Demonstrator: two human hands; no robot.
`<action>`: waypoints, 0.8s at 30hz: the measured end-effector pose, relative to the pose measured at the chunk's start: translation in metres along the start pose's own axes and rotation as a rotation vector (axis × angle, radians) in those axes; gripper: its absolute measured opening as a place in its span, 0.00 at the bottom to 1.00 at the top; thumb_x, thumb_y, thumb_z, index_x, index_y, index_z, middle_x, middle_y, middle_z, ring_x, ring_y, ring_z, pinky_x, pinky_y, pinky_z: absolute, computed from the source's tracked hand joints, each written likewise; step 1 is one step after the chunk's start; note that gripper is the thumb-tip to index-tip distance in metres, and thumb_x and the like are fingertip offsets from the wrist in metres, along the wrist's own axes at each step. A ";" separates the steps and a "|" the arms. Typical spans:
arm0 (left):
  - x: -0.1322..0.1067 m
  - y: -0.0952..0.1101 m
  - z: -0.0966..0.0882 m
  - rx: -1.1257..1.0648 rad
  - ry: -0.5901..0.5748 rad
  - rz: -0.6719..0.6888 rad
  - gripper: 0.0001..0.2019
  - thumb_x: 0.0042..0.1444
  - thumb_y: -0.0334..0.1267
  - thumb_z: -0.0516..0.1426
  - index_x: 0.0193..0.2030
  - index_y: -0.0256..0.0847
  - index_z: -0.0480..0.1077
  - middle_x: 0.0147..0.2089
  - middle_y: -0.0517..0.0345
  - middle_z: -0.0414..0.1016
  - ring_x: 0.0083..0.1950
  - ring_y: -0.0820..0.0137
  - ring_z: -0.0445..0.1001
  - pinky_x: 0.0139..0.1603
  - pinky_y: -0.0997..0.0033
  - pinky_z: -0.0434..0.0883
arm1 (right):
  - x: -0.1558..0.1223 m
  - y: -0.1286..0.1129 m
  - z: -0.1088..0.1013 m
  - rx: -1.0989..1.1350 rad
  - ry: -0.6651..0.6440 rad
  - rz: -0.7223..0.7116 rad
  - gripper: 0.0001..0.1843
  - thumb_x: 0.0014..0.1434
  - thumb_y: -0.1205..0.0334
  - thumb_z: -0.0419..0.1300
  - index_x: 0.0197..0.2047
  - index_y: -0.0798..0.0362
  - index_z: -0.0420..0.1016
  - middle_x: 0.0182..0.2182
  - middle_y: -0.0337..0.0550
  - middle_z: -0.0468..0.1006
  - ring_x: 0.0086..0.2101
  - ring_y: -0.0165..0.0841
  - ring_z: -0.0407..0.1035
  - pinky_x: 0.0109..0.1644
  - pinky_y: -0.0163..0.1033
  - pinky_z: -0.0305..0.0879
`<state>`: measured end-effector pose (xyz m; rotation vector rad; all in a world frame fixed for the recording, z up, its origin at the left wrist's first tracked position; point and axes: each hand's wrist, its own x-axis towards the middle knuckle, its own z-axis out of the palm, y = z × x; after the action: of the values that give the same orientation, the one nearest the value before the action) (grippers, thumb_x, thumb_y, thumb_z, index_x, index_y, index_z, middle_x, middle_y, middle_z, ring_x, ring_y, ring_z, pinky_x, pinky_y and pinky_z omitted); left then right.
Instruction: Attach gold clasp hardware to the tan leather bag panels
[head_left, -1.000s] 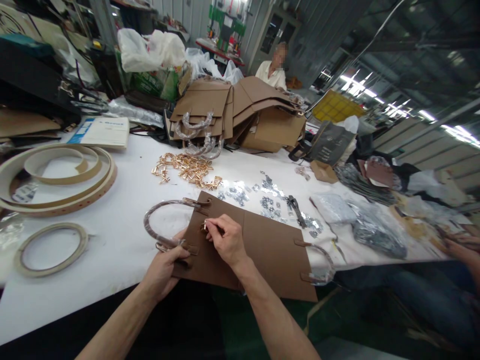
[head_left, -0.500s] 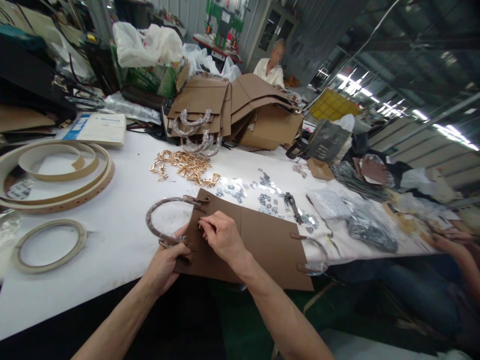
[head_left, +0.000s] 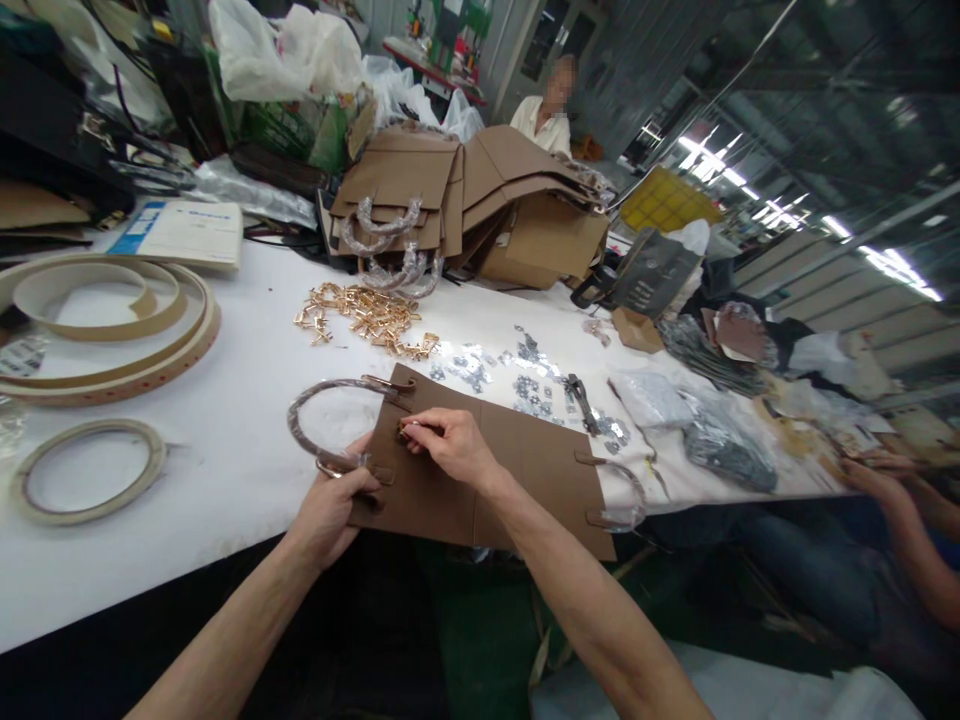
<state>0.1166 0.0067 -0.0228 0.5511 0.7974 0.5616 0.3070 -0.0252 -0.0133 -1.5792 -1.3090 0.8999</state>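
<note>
A flat brown leather bag panel (head_left: 525, 475) lies at the near edge of the white table (head_left: 240, 420). It has a plastic-wrapped loop handle (head_left: 311, 420) at its left end and another handle (head_left: 626, 495) at its right end. My left hand (head_left: 334, 505) grips the panel's left edge by the handle's lower tab, fingers closed. My right hand (head_left: 450, 445) rests on top of the panel, fingertips pinching a small gold metal fitting (head_left: 409, 428) against the leather.
Gold fittings (head_left: 367, 318) and silver fittings (head_left: 525, 375) lie in heaps beyond the panel. Behind them is a stack of brown panels (head_left: 465, 210). Tape rolls (head_left: 90, 470) and edging coils (head_left: 97, 330) lie left. Another person's hand (head_left: 874, 480) works at right; a person (head_left: 551, 120) sits far back.
The view shifted slightly downward. My right hand slid a little to the left and up on the panel with the gold fitting; my left hand kept its grip.
</note>
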 end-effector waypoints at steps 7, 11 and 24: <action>0.001 0.001 -0.002 0.000 -0.009 -0.013 0.37 0.38 0.27 0.61 0.61 0.43 0.75 0.37 0.61 0.82 0.31 0.69 0.75 0.29 0.74 0.71 | -0.006 -0.003 0.005 -0.163 0.093 -0.173 0.09 0.66 0.62 0.65 0.45 0.51 0.87 0.36 0.45 0.85 0.35 0.34 0.79 0.43 0.38 0.75; 0.001 0.002 -0.003 -0.011 0.004 -0.030 0.37 0.38 0.27 0.61 0.61 0.42 0.75 0.37 0.60 0.82 0.30 0.69 0.75 0.29 0.74 0.71 | -0.004 -0.007 0.005 -0.238 0.084 -0.205 0.10 0.67 0.63 0.64 0.47 0.50 0.87 0.37 0.44 0.85 0.38 0.35 0.79 0.47 0.39 0.75; 0.000 0.000 -0.012 -0.002 0.026 -0.017 0.36 0.41 0.27 0.63 0.62 0.43 0.73 0.40 0.60 0.83 0.36 0.66 0.79 0.34 0.71 0.75 | 0.009 0.006 0.007 -0.140 -0.026 -0.146 0.09 0.63 0.56 0.69 0.43 0.51 0.88 0.36 0.43 0.86 0.33 0.32 0.79 0.43 0.35 0.74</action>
<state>0.1070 0.0097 -0.0302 0.5359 0.8252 0.5550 0.3047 -0.0153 -0.0211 -1.5590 -1.5131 0.7549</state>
